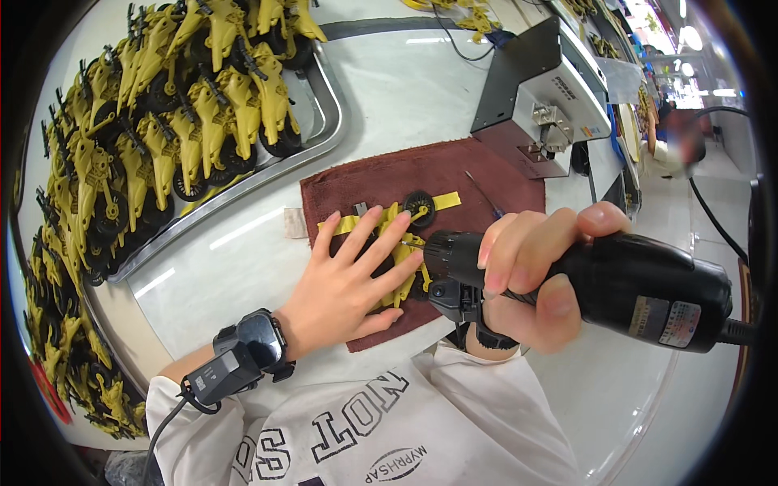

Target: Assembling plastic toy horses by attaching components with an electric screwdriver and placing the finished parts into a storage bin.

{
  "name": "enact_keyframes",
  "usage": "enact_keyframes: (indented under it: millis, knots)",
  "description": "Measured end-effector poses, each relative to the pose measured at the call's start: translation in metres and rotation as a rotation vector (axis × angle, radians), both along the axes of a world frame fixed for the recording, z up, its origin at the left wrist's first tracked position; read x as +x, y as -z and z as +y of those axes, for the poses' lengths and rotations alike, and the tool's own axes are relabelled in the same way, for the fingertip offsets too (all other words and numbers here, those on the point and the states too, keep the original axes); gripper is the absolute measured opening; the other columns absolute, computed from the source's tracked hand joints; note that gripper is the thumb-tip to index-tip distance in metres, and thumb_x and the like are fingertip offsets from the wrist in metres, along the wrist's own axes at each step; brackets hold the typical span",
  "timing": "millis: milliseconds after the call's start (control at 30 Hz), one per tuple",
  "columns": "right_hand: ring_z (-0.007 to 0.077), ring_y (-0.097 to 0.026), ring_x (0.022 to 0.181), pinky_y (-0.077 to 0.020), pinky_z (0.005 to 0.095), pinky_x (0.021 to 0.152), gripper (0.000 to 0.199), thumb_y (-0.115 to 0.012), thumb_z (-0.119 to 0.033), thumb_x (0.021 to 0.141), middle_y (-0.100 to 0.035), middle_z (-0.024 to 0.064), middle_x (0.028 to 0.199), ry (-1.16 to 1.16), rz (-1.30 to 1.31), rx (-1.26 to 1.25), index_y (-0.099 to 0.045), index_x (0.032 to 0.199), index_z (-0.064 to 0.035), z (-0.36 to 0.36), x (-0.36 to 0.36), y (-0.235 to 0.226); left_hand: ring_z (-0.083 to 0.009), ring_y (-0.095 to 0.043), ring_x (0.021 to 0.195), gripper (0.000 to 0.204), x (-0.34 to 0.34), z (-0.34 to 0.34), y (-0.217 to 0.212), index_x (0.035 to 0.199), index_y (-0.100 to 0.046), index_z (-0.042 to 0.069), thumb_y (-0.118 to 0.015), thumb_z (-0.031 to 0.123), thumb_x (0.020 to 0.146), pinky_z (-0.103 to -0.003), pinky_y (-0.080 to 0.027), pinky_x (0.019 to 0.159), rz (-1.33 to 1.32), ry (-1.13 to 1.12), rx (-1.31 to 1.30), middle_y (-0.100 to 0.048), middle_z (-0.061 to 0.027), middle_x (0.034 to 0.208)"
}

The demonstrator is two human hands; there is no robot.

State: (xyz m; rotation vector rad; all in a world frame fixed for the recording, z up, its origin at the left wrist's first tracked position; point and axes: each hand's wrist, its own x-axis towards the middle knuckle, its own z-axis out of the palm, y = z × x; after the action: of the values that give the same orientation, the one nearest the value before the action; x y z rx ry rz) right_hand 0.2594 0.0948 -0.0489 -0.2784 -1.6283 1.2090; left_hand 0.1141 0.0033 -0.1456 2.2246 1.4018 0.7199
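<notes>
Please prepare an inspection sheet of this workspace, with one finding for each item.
Surface: white table with maroon cloth.
Work: partly hidden yellow model on the cloth; black power driver above it.
Clutter: screwdriver on the cloth; grey box behind; tray of yellow models, left.
Grips: left grip spread over the model; right grip around the power driver.
Cables: driver cord at its rear; wrist cable, left.
Surroundings: blurred person, far right.

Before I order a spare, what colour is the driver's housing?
The driver's housing is black, in head view.
</notes>
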Motion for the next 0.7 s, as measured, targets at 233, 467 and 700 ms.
enact_keyframes:
  millis: [233, 467, 700]
  knots:
    - [0.0159, -0.05, 0.052, -0.0435, 0.0312, 0.053, 0.038, -0.065, -0.013, 0.084, -0.051, 0.0059, 0.068, -0.03, -0.074, -0.104, -0.036, 0.107, -0.0034, 0.003, -0.019, 0.019, -0.0316, -0.029, 0.133, 0.052, -0.004, -0.001, 0.001, 0.113, -0.059, 0.017, -0.072, 0.038, 0.067, -0.056, -0.025, 0.102, -0.03, -0.002, -0.001, -0.029, -0.0136, 0.146]
    - [0.0193, -0.057, 0.059, -0.0473, 0.0326, 0.058, 0.049, -0.069, -0.013, 0.081, -0.055, 0.0086, 0.071, -0.278, -0.218, 0.027, -0.035, 0.114, -0.0011, 0.022, -0.014, 0.017, -0.0308, -0.03, 0.133, 0.05, -0.004, 0.0, 0.003, 0.111, -0.061, 0.019, -0.071, 0.038, 0.067, -0.054, -0.026, 0.101, -0.037, -0.012, 0.016, -0.031, -0.0135, 0.145]
    - [0.015, -0.05, 0.051, -0.0425, 0.0339, 0.053, 0.05, -0.06, -0.025, 0.087, -0.052, 0.0032, 0.066, -0.137, 0.221, 0.06, -0.038, 0.126, -0.0025, 0.011, -0.004, 0.013, -0.0353, -0.033, 0.129, 0.058, -0.001, 0.002, 0.005, 0.119, -0.056, 0.024, -0.068, 0.041, 0.065, -0.057, -0.024, 0.101, -0.015, -0.029, 0.002, -0.031, -0.0147, 0.144]
